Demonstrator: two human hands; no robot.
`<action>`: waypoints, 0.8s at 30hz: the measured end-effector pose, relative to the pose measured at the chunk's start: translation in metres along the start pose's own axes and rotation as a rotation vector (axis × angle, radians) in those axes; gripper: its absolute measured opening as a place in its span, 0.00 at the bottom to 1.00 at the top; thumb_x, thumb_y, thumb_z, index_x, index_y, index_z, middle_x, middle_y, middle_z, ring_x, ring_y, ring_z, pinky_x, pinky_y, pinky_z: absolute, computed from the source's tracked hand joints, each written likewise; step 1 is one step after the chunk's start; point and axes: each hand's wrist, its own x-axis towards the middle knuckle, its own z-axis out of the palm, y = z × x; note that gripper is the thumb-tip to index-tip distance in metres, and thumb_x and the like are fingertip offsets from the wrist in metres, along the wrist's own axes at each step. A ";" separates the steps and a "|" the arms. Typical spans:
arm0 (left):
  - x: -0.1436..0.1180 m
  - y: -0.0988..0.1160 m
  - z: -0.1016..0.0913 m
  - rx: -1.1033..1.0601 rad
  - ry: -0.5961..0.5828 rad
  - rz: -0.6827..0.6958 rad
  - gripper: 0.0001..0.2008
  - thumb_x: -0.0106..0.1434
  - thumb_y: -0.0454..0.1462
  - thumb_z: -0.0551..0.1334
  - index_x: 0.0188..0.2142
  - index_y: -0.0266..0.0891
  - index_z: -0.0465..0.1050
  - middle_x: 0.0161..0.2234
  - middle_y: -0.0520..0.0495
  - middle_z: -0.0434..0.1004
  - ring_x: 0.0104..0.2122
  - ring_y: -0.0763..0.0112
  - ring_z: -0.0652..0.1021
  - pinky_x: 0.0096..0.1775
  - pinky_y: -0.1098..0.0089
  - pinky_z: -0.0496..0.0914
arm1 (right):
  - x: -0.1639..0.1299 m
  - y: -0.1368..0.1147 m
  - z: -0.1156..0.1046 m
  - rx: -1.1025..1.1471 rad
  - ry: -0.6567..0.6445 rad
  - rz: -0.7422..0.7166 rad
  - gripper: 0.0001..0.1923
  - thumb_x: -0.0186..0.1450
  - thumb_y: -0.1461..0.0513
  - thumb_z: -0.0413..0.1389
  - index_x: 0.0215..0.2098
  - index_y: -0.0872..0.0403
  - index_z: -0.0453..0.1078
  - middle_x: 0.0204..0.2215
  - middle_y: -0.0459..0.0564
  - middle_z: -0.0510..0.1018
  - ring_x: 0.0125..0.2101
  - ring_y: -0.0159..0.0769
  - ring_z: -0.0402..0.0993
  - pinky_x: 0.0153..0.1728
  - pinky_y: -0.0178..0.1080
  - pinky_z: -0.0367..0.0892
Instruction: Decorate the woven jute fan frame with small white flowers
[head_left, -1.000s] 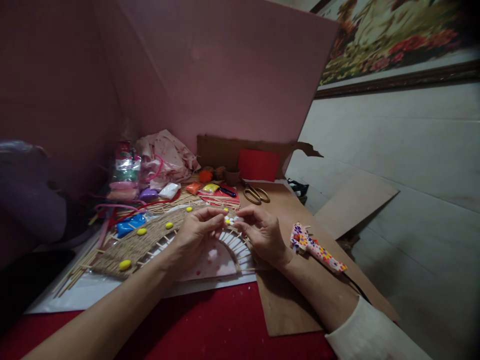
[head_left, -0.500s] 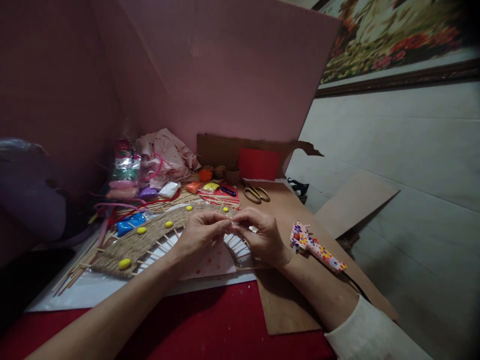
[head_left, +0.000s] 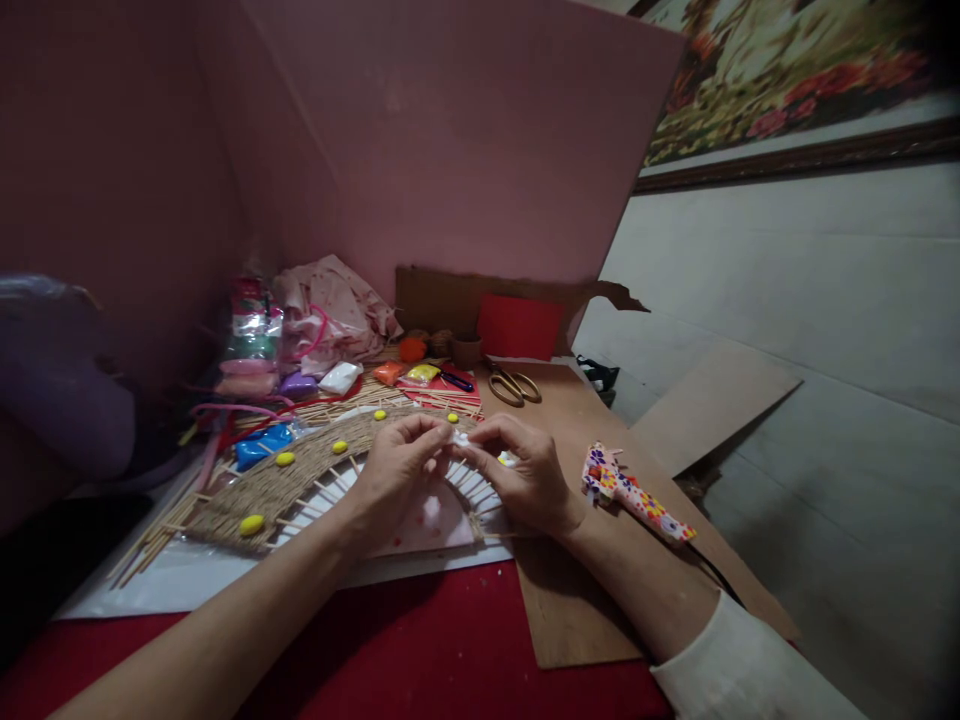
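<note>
My left hand [head_left: 395, 468] and my right hand [head_left: 523, 472] meet fingertip to fingertip over a fan-shaped piece of wooden sticks and woven straw [head_left: 289, 478]. Between the fingertips of both hands is a small white lump of clay [head_left: 457, 437]. Yellow clay dots [head_left: 251, 524] sit along the straw arc. The fan lies on a white sheet [head_left: 172, 580] on the red table [head_left: 420, 660].
A flower-patterned glue gun [head_left: 634, 494] lies on the brown board [head_left: 577, 610] to the right of my right hand. Gold scissors [head_left: 512, 385], clay packets [head_left: 341, 378], a blue packet [head_left: 262, 446] and a crumpled pink bag [head_left: 330, 310] crowd the back. A pink board [head_left: 450, 150] stands behind.
Both hands have stayed together over the fan and shifted only slightly. The white lump shows more plainly between the fingertips now.
</note>
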 end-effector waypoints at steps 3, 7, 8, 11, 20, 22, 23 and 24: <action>0.004 0.000 -0.004 -0.113 0.031 -0.017 0.08 0.50 0.34 0.68 0.27 0.34 0.71 0.22 0.51 0.73 0.22 0.80 0.72 0.24 0.80 0.65 | 0.000 0.001 0.000 -0.004 0.027 0.015 0.04 0.62 0.62 0.58 0.31 0.56 0.70 0.26 0.47 0.72 0.25 0.29 0.67 0.27 0.34 0.65; 0.007 0.002 -0.009 -0.132 -0.006 -0.040 0.10 0.51 0.32 0.68 0.34 0.34 0.73 0.24 0.48 0.75 0.22 0.78 0.73 0.23 0.80 0.66 | -0.001 0.004 0.001 0.014 0.064 0.031 0.03 0.61 0.63 0.58 0.33 0.56 0.70 0.26 0.47 0.73 0.26 0.30 0.69 0.28 0.34 0.66; 0.007 0.002 -0.010 -0.119 -0.024 -0.042 0.10 0.51 0.33 0.68 0.34 0.33 0.73 0.24 0.48 0.75 0.21 0.78 0.72 0.21 0.80 0.64 | -0.001 0.004 0.001 0.019 0.072 0.034 0.04 0.61 0.63 0.58 0.34 0.56 0.70 0.27 0.47 0.73 0.26 0.30 0.69 0.28 0.34 0.66; 0.006 0.002 -0.009 -0.071 -0.065 -0.042 0.10 0.52 0.36 0.68 0.31 0.31 0.74 0.22 0.48 0.73 0.17 0.80 0.69 0.16 0.81 0.60 | -0.001 0.005 0.001 0.030 0.090 0.034 0.04 0.62 0.64 0.57 0.36 0.56 0.70 0.27 0.47 0.73 0.26 0.30 0.70 0.28 0.33 0.66; 0.002 -0.001 -0.006 -0.086 -0.079 -0.068 0.08 0.49 0.32 0.70 0.29 0.32 0.75 0.23 0.50 0.72 0.20 0.82 0.68 0.21 0.81 0.61 | 0.001 0.004 0.001 0.032 0.048 -0.011 0.03 0.62 0.64 0.57 0.35 0.55 0.71 0.27 0.47 0.73 0.27 0.29 0.67 0.28 0.33 0.64; 0.001 -0.001 -0.006 -0.036 -0.083 -0.048 0.07 0.52 0.35 0.69 0.27 0.33 0.74 0.19 0.53 0.68 0.17 0.84 0.64 0.18 0.81 0.57 | 0.001 0.004 0.001 0.029 0.054 -0.016 0.02 0.62 0.64 0.57 0.35 0.55 0.71 0.27 0.46 0.72 0.27 0.29 0.67 0.28 0.33 0.64; 0.002 -0.001 -0.006 -0.009 -0.086 -0.043 0.08 0.53 0.37 0.68 0.26 0.33 0.73 0.18 0.54 0.66 0.15 0.84 0.62 0.16 0.81 0.54 | 0.001 0.004 0.001 0.028 0.055 -0.017 0.02 0.62 0.64 0.57 0.35 0.55 0.71 0.27 0.46 0.72 0.27 0.29 0.67 0.27 0.33 0.64; 0.002 -0.001 -0.007 0.012 -0.087 -0.042 0.09 0.55 0.39 0.66 0.26 0.33 0.73 0.17 0.54 0.65 0.14 0.84 0.61 0.15 0.80 0.53 | 0.001 0.004 0.001 0.027 0.056 -0.019 0.02 0.62 0.65 0.57 0.35 0.55 0.71 0.27 0.46 0.72 0.27 0.29 0.67 0.27 0.33 0.64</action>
